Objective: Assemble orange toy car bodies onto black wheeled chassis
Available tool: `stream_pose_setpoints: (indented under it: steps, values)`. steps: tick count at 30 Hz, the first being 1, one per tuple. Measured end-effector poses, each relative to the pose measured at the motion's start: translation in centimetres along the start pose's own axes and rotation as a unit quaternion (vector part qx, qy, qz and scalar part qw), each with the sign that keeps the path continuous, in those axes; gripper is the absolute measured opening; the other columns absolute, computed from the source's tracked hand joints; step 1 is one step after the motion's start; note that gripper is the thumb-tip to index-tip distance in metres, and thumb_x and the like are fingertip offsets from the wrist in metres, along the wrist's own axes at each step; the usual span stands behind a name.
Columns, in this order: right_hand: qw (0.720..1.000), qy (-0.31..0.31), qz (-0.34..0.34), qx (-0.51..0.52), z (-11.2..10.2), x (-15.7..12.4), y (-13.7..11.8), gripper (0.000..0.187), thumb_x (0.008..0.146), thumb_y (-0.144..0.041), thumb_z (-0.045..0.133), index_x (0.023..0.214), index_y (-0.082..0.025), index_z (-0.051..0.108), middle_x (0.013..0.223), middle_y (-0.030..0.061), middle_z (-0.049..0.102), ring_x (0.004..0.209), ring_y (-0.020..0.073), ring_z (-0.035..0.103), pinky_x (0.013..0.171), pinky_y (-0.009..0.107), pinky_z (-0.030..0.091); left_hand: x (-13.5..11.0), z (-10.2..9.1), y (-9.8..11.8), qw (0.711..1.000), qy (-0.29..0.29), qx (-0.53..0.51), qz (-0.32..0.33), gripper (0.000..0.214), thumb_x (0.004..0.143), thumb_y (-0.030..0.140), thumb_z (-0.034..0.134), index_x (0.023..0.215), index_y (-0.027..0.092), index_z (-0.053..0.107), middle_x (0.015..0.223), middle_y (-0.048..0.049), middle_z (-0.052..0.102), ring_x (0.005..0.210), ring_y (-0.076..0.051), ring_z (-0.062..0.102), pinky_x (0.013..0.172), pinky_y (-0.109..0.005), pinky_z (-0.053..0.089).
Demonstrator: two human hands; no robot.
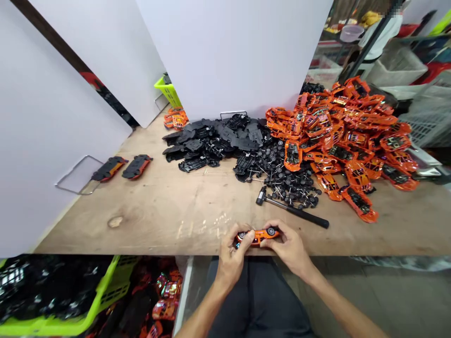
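Observation:
An orange toy car [260, 236] lies on its side with its wheels facing up, held at the table's front edge. My left hand [235, 251] grips its left end, the thumb pressed against the body. Round the right end close the fingers of my right hand [289, 246]. Just beyond the hands rests a hammer [292, 211] with a black head and black grip. Behind it spreads a heap of small black wheels on metal axles [285, 173]. Two toy cars, one [137, 167] beside the other [109, 169], lie upside down at the left.
Black chassis plates [214, 138] are piled at the back middle, orange car shells [338, 131] at the back right. White panels [232, 56] with wire stands rise behind. Below the table's left side stands a green basket [102, 291] of black parts. A person [382, 37] is at the far right.

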State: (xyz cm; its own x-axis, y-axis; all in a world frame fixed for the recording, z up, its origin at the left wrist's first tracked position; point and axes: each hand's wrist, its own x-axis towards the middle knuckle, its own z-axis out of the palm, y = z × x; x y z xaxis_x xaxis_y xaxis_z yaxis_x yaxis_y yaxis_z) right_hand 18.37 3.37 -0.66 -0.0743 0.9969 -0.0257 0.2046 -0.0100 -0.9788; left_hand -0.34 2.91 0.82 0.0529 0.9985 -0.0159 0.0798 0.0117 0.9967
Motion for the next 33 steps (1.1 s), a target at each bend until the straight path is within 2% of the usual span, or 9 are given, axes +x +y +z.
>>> stream_pose_setpoints:
  steps: [7, 10, 15, 19, 22, 24, 28, 30, 33]
  values:
    - [0.999, -0.019, -0.031, -0.011, -0.3, 0.3, -0.3, 0.016, 0.088, -0.024, 0.081, 0.100, -0.025, 0.070, 0.102, 0.0018, 0.072, 0.097, 0.0196, 0.067, 0.086, 0.027, 0.051, 0.5, -0.7, -0.6, 0.994, -0.021, 0.073, 0.078, 0.008, 0.102, 0.020, 0.059, 0.101, 0.021, 0.066, 0.095, -0.0035, 0.068, 0.091, -0.017, 0.064, 0.082, -0.029, 0.049]
    - [0.999, -0.025, -0.034, -0.026, -0.6, 0.5, -1.3, 0.014, 0.090, -0.023, 0.078, 0.100, -0.024, 0.070, 0.100, 0.0012, 0.072, 0.093, 0.0182, 0.067, 0.082, 0.026, 0.051, 0.8, -2.1, 0.5, 0.981, -0.095, 0.145, 0.087, 0.015, 0.103, 0.020, 0.054, 0.116, 0.022, 0.062, 0.103, -0.0057, 0.070, 0.093, -0.018, 0.067, 0.082, -0.030, 0.052]
    - [0.996, -0.052, 0.057, -0.055, -0.3, 0.4, -4.4, 0.016, 0.092, -0.028, 0.073, 0.105, -0.022, 0.066, 0.097, 0.0008, 0.070, 0.087, 0.0175, 0.065, 0.079, 0.027, 0.051, 1.1, -2.5, 2.7, 0.869, -0.204, 0.406, 0.195, 0.059, 0.088, 0.032, 0.074, 0.140, 0.013, 0.054, 0.132, -0.0228, 0.066, 0.122, -0.042, 0.060, 0.105, -0.056, 0.045]
    - [0.993, -0.098, 0.041, -0.049, -1.3, 0.6, -6.6, 0.021, 0.101, -0.040, 0.065, 0.112, -0.022, 0.064, 0.103, 0.0024, 0.072, 0.092, 0.0185, 0.068, 0.081, 0.028, 0.054, 0.2, -1.4, 3.6, 0.905, -0.153, 0.390, 0.072, 0.036, 0.079, 0.016, 0.066, 0.115, 0.016, 0.064, 0.112, -0.0180, 0.070, 0.108, -0.039, 0.060, 0.098, -0.054, 0.044]
    - [0.967, -0.053, -0.079, -0.238, -4.1, 1.8, -6.3, 0.027, 0.104, -0.041, 0.060, 0.122, -0.022, 0.066, 0.113, 0.0076, 0.070, 0.102, 0.0237, 0.065, 0.087, 0.035, 0.052, -1.6, -1.1, 4.0, 0.968, -0.165, 0.120, -0.148, 0.026, 0.076, 0.024, 0.064, 0.101, 0.019, 0.062, 0.086, -0.0061, 0.064, 0.080, -0.024, 0.056, 0.077, -0.037, 0.044]
    - [0.888, 0.008, -0.156, -0.432, -5.9, 3.3, -5.0, 0.023, 0.103, -0.035, 0.063, 0.118, -0.019, 0.070, 0.117, 0.0131, 0.068, 0.106, 0.0293, 0.060, 0.090, 0.042, 0.049, -2.8, -1.0, 3.6, 0.919, -0.192, -0.151, -0.310, 0.024, 0.074, 0.027, 0.062, 0.096, 0.018, 0.060, 0.073, 0.0002, 0.054, 0.067, -0.017, 0.048, 0.067, -0.029, 0.039]
    - [0.740, -0.040, -0.241, -0.626, -7.4, 5.7, -2.3, 0.015, 0.102, -0.021, 0.060, 0.109, -0.013, 0.071, 0.114, 0.0171, 0.069, 0.099, 0.0313, 0.060, 0.084, 0.044, 0.049, -3.8, -0.3, 1.2, 0.691, -0.178, -0.532, -0.456, 0.028, 0.069, 0.023, 0.066, 0.093, 0.010, 0.059, 0.070, 0.0027, 0.047, 0.065, -0.012, 0.050, 0.068, -0.024, 0.042]
    - [0.729, -0.056, -0.272, -0.625, -7.3, 5.7, -1.9, 0.015, 0.103, -0.022, 0.058, 0.107, -0.013, 0.069, 0.118, 0.0176, 0.069, 0.104, 0.0326, 0.061, 0.087, 0.046, 0.049, -3.7, 0.1, -0.1, 0.648, -0.143, -0.583, -0.468, 0.028, 0.071, 0.021, 0.066, 0.095, 0.007, 0.061, 0.078, -0.0028, 0.055, 0.074, -0.015, 0.059, 0.078, -0.027, 0.049]
    - [0.788, -0.087, -0.270, -0.546, -7.1, 4.1, -2.9, 0.020, 0.107, -0.027, 0.052, 0.114, -0.016, 0.066, 0.116, 0.0149, 0.072, 0.103, 0.0293, 0.068, 0.087, 0.042, 0.053, -3.5, 0.5, -1.1, 0.632, -0.111, -0.604, -0.472, 0.027, 0.075, 0.019, 0.063, 0.099, 0.005, 0.062, 0.086, -0.0091, 0.062, 0.081, -0.020, 0.065, 0.083, -0.032, 0.053]
